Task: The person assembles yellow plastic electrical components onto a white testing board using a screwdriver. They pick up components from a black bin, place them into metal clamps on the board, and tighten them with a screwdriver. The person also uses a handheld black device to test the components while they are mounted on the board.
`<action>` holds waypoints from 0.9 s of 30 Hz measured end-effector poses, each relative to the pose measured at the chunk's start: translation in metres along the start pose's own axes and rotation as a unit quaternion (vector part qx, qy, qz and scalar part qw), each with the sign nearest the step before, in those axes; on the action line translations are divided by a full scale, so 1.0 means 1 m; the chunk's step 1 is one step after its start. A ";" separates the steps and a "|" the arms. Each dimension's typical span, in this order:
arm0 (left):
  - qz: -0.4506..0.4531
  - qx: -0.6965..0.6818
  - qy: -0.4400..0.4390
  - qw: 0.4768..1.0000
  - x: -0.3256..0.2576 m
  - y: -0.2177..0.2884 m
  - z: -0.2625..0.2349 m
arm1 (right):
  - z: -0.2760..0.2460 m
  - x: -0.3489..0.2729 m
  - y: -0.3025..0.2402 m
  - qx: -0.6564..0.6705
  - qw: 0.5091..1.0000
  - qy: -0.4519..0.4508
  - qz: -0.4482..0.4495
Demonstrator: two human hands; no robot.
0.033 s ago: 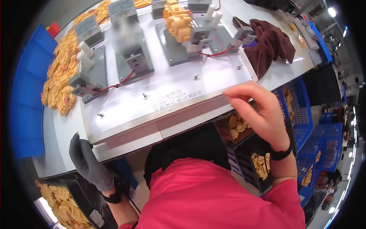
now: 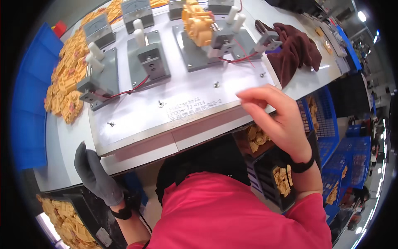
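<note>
Above the front right edge of a white test board (image 2: pixel 137 114) hovers my bare right hand (image 2: pixel 284 120). Its thumb and index finger are apart with nothing between them. My left hand (image 2: pixel 96 176), in a grey glove, is at the board's front left corner, fingers stretched out and holding nothing. Small toggle switches line the board's front, one (image 2: pixel 216 84) nearest my right hand. Behind them stand grey fixtures with white pegs, including a left one (image 2: pixel 103 70) and a middle one (image 2: pixel 150 58). A yellow plastic gear-like part (image 2: pixel 197 25) sits upright on the right fixture.
Grey meters (image 2: pixel 97 29) stand behind the fixtures. Yellow parts (image 2: pixel 66 89) are heaped at left beside a blue bin (image 2: pixel 35 99). A brown cloth (image 2: pixel 296 50) lies at right. Below the table are a black crate (image 2: pixel 269 174) and blue baskets (image 2: pixel 329 124).
The blurred, pale rounded shape over the middle fixture is gone; its white pegs now show clearly. My right hand has shifted slightly left. My left hand has barely moved.
</note>
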State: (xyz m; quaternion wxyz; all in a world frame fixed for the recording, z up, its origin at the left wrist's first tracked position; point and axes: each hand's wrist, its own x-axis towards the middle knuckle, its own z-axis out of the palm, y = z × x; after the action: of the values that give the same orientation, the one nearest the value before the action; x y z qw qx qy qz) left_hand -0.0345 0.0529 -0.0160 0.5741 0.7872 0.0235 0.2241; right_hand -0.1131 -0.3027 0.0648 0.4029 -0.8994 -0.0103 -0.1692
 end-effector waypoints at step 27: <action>-0.042 0.044 -0.008 0.998 0.000 -0.024 0.014 | 0.020 0.045 0.030 -0.126 0.987 -0.047 -0.083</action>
State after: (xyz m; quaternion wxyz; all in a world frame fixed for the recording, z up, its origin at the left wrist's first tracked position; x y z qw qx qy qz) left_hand -0.0239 0.0484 -0.0416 0.5478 0.8118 0.0616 0.1927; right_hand -0.0598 -0.3135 0.0446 0.2700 -0.9460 -0.0821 -0.1593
